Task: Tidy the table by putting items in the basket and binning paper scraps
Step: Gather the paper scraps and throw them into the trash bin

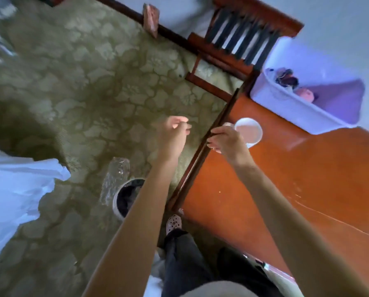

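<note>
My right hand (227, 139) is at the left edge of the orange-brown wooden table (286, 179), its fingers closed on the handle side of a white mug (248, 131) that stands on the tabletop. My left hand (174, 130) hovers over the carpet just off the table edge, fingers loosely curled; whether it holds anything I cannot tell. A white basket (290, 105) with several items inside sits on the table's far end. A round bin (126, 197) with a dark liner stands on the floor, partly behind my left forearm.
A wooden chair (241, 37) stands past the table's far corner. A clear plastic wrap (116, 181) lies beside the bin. White cloth (18, 189) fills the left. Patterned green carpet covers the floor. My shoe (174, 224) is near the table corner.
</note>
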`<state>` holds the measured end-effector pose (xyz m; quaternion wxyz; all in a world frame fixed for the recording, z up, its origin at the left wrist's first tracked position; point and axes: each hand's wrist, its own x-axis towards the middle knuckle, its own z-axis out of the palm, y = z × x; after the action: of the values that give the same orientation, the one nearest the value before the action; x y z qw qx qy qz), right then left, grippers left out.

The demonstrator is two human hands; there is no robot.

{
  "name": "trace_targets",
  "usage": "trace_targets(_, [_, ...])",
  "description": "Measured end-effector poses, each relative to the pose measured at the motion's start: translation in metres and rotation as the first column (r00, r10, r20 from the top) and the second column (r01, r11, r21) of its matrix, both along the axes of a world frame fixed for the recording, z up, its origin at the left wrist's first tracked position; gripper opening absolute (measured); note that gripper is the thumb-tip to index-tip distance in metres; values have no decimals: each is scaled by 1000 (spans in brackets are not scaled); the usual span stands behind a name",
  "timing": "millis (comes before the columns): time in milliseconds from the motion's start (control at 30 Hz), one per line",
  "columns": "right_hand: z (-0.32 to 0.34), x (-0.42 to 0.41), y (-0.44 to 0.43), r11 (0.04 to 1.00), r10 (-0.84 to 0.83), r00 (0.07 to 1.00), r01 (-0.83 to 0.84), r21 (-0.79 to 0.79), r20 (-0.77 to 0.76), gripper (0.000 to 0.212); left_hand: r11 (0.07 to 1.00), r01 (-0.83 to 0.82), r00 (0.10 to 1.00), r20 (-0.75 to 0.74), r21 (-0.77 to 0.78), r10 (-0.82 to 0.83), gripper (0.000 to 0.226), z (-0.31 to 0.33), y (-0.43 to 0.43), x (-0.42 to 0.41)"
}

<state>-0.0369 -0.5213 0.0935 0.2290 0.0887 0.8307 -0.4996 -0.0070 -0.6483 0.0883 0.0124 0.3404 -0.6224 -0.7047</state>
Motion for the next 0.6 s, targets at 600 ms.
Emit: trace_targets(600, [34, 98, 382, 874, -485, 874, 483, -44, -36, 12, 773, 609, 789, 42, -177, -613, 23, 29, 368, 37])
